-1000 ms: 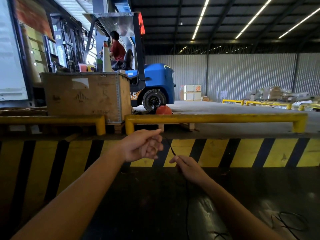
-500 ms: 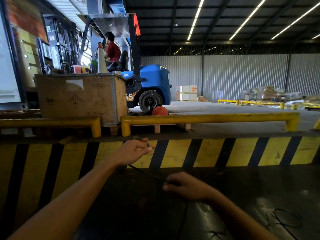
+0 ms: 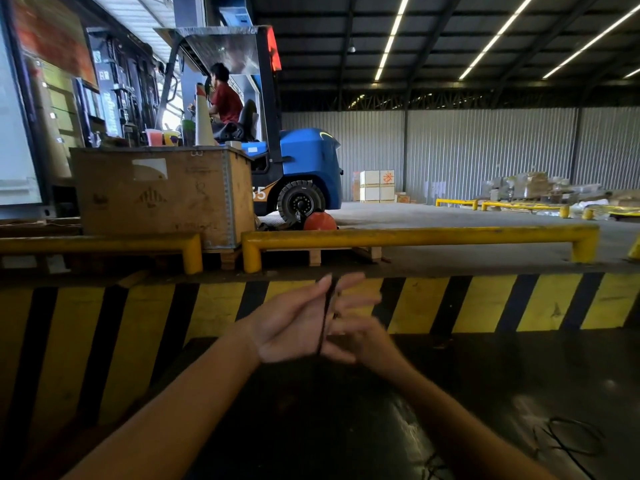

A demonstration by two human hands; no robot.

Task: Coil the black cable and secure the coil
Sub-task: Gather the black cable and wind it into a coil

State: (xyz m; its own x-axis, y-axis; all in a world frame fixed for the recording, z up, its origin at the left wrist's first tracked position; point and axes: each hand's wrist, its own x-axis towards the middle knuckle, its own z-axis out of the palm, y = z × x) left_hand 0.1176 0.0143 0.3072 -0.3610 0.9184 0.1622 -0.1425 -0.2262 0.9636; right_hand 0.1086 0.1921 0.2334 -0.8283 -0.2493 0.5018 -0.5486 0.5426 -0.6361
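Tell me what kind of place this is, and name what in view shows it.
Most likely a warehouse or loading dock. A blue forklift with a seated driver stands on the concrete floor, a large wooden crate sits on a pallet, and yellow guard rails top a yellow-and-black striped dock edge.

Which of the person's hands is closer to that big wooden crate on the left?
Left. The left hand is nearer the wooden crate; the right hand sits beside it, farther right.

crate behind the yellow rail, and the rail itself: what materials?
Crate: looks like plywood or fibreboard, matt brown with printed marks, and a shiny perforated metal strip down its corner. It sits on a pale wooden pallet. Rail: likely steel tube, glossy yellow paint, scuffed dark in places.
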